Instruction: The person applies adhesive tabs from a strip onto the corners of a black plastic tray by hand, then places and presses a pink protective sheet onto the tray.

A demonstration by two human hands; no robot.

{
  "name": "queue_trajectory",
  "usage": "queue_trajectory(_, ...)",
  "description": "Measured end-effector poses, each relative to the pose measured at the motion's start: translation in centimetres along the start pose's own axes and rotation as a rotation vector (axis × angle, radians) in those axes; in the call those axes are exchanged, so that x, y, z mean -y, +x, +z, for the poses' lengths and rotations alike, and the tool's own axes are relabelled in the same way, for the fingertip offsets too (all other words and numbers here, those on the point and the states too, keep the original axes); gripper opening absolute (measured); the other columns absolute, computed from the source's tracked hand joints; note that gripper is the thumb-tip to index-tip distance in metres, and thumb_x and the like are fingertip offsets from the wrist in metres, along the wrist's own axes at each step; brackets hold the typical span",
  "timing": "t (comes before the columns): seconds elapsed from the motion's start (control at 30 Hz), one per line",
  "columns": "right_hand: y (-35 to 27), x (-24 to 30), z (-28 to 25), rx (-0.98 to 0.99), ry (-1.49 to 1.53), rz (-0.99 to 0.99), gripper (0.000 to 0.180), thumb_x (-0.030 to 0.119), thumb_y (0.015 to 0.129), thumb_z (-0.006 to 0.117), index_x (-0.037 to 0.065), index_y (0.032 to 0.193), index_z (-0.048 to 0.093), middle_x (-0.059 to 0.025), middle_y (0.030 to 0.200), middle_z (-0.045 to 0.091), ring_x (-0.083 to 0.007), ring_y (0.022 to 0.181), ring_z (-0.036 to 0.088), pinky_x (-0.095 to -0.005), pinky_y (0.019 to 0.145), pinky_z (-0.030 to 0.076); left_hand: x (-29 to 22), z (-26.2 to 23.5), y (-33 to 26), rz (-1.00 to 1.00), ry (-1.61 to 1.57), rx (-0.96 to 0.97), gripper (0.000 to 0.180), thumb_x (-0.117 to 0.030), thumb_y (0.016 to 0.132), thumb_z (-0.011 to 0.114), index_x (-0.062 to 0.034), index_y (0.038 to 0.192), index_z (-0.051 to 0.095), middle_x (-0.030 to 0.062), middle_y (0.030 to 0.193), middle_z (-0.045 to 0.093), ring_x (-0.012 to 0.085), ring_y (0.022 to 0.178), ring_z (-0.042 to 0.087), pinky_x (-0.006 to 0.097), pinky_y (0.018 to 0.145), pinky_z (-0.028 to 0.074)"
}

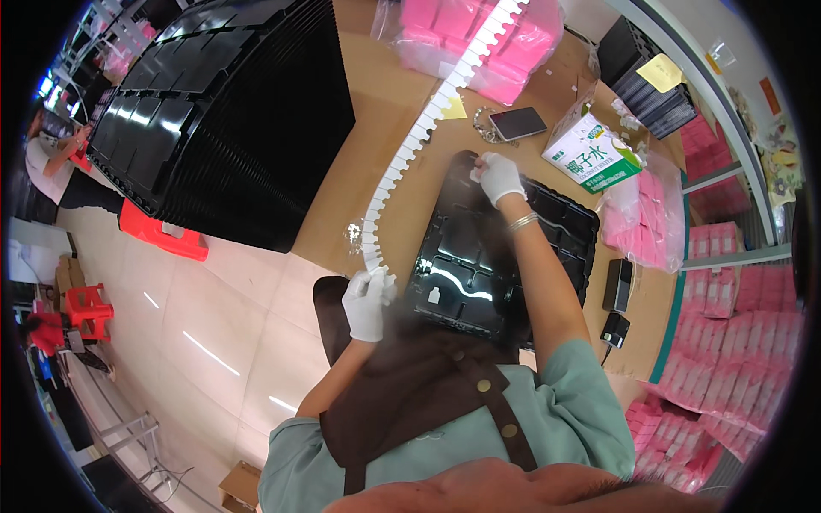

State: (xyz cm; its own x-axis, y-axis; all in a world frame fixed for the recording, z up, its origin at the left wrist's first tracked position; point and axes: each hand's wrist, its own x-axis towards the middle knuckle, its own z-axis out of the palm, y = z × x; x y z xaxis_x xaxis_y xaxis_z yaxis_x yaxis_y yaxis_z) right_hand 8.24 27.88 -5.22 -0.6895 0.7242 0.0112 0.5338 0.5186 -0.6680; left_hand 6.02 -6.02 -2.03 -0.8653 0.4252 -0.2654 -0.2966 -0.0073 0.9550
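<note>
Now we start at the left, where a tall stack of black trays [227,111] sits on the brown table [376,128]. They look shiny, thin and hard, with square dips in them. Below it is a red stool [162,232] on the pale floor.

Next comes our left hand [368,303] in a white glove. It is closed around the near end of a long white strip [428,120]. The strip looks like thin paper with small square tabs along it, like teeth. It bends up and away across the table to the pink bags [479,38].

Then comes the flat black tray [479,265] in front of us. One small white tab [434,296] sits in one of its dips. Our right hand [499,177], also gloved, is at the far edge of the tray. Its fingers pinch a small white piece [475,174].

We think the strip could tear or twist, because it is long and thin and hangs loose. The small piece could slip from the smooth glove and miss its dip.

Farther right lie a dark phone [517,123], a white and green carton [592,154], a soft bag of pink packs [654,218] and two black chargers [617,286].
</note>
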Motion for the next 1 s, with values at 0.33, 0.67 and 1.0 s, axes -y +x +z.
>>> queue_trajectory(0.33, -1.2, 1.2, 1.5, -0.207, -0.327, -0.136, 0.001, 0.005, 0.074, 0.058, 0.005, 0.075, 0.059, -0.0195, 0.079, 0.058, -0.0385, 0.074, 0.060, -0.0424, 0.066, 0.049, -0.7, -0.3, 0.7, -0.013, -0.049, 0.014, 0.016, -0.010, 0.091, 0.056, 0.0029, 0.093, 0.064, 0.0072, 0.073, 0.062, 0.0056, 0.053, 0.048, 0.020, 0.051, 0.039)
queue_trajectory(0.67, -1.1, 2.3, 1.9, -0.225, -0.374, -0.079, 0.001, 0.006, 0.075, 0.059, 0.005, 0.075, 0.059, -0.0193, 0.080, 0.058, -0.0371, 0.078, 0.062, -0.0411, 0.067, 0.050, -0.4, -0.6, 0.9, -0.021, -0.072, 0.053, 0.016, -0.010, 0.090, 0.057, 0.0033, 0.094, 0.064, 0.0085, 0.076, 0.064, 0.0045, 0.053, 0.049, 0.019, 0.051, 0.040)
queue_trajectory(1.0, -3.4, 1.9, -1.4, -0.223, 0.086, -0.041, 0.011, -0.001, 0.079, 0.050, 0.001, 0.069, 0.054, -0.0169, 0.066, 0.059, -0.0237, 0.063, 0.060, -0.0352, 0.061, 0.049, -0.2, -1.5, 0.7, -0.042, -0.039, 0.057, 0.016, -0.011, 0.089, 0.059, 0.0040, 0.093, 0.064, 0.0093, 0.080, 0.065, 0.0050, 0.057, 0.051, 0.019, 0.052, 0.041)
